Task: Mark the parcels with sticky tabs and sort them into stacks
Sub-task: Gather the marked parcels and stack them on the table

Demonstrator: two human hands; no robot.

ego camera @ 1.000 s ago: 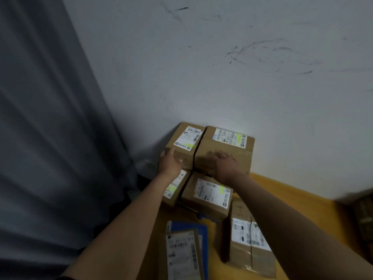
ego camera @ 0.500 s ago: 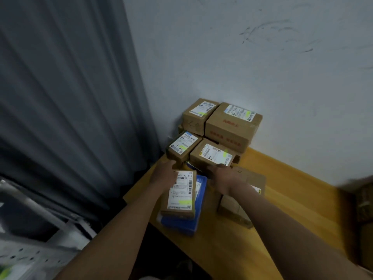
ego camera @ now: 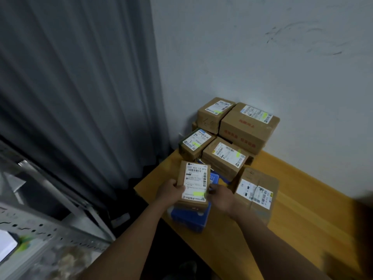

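Both hands have a grip clamped on one flat parcel (ego camera: 194, 182): the left hand (ego camera: 169, 191) curls round its left edge, the right hand (ego camera: 221, 197) pinches its lower right corner. It sits directly over the blue parcel (ego camera: 189, 217); whether resting or lifted, I cannot tell. Its label carries a green tab (ego camera: 198, 193), so marking looks done and sorting is in hand. Behind the blue parcel, tabbed boxes (ego camera: 224, 156) stand stacked on the bench (ego camera: 302, 199). Next: carry it level to the matching stack.
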